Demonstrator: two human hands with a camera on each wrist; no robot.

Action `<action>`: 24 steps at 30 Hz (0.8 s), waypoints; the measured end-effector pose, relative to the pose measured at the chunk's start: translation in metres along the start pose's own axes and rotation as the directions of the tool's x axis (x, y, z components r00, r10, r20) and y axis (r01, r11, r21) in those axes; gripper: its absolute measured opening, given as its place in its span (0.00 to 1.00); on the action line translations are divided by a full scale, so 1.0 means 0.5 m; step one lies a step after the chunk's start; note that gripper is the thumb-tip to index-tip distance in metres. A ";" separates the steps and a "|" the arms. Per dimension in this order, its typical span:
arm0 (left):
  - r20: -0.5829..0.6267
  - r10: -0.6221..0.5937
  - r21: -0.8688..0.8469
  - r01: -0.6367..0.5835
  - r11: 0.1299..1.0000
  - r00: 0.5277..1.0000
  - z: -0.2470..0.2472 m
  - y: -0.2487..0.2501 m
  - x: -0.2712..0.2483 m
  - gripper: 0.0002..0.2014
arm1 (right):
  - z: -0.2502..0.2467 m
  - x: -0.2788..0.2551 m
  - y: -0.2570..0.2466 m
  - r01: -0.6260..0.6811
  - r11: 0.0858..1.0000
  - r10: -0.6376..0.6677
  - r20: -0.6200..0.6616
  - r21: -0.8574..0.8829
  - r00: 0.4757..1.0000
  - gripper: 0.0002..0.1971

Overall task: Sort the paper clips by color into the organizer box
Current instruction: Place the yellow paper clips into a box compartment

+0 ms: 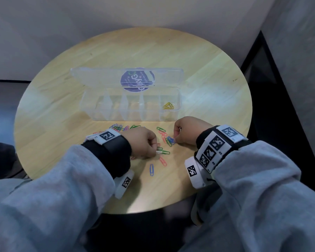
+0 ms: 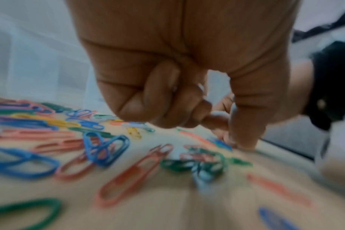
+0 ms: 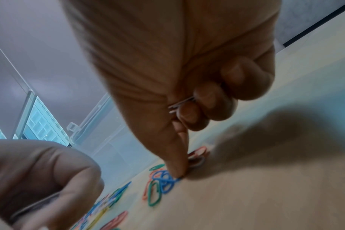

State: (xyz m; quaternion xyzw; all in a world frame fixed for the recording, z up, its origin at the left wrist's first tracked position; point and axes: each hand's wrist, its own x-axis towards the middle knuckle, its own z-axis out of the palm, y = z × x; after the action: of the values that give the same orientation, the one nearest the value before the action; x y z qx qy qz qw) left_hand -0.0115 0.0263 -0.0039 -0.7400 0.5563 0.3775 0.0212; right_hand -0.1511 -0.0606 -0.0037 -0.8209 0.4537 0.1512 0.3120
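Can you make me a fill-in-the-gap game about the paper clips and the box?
The clips already in the organizer box are ____.
They lie in its far ____ compartment.
The box's lid is ____.
The right hand touches a ____ clip on the table.

Missing words: yellow; right; open; blue

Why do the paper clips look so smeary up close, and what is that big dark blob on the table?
Left wrist view: the near paper clips are smeared, likely by motion and closeness. Right wrist view: the dark blob looks like a soft shadow on the table, and the left hand is blurred in the corner. Head view: sharper, but the wide lens bends the organizer box.
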 end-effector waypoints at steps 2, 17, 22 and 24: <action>0.011 -0.012 -0.111 0.014 0.994 1.000 -0.013 -0.004 -0.006 0.08 | 0.001 0.003 -0.001 -0.002 1.000 0.002 0.008 -0.008 1.000 0.05; 0.034 -0.061 -0.818 0.063 0.572 0.998 -0.036 -0.024 0.003 0.15 | 0.005 0.007 0.014 -0.068 0.992 0.069 0.003 -0.108 0.998 0.06; 0.074 -0.090 -0.885 0.107 0.454 0.993 -0.044 -0.025 0.001 0.15 | -0.010 -0.001 0.012 -0.037 0.999 0.038 0.052 -0.026 0.998 0.03; 0.106 -0.088 -0.908 0.132 0.398 0.990 -0.050 -0.028 -0.002 0.16 | -0.021 -0.007 0.013 -0.017 0.996 0.011 0.070 0.083 0.997 0.08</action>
State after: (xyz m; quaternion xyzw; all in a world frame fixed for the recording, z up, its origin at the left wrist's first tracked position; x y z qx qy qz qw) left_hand 0.0136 0.0210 0.0092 -0.6590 0.2103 0.6322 -0.3491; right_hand -0.1588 -0.0680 0.0037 -0.7983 0.4540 0.1629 0.3606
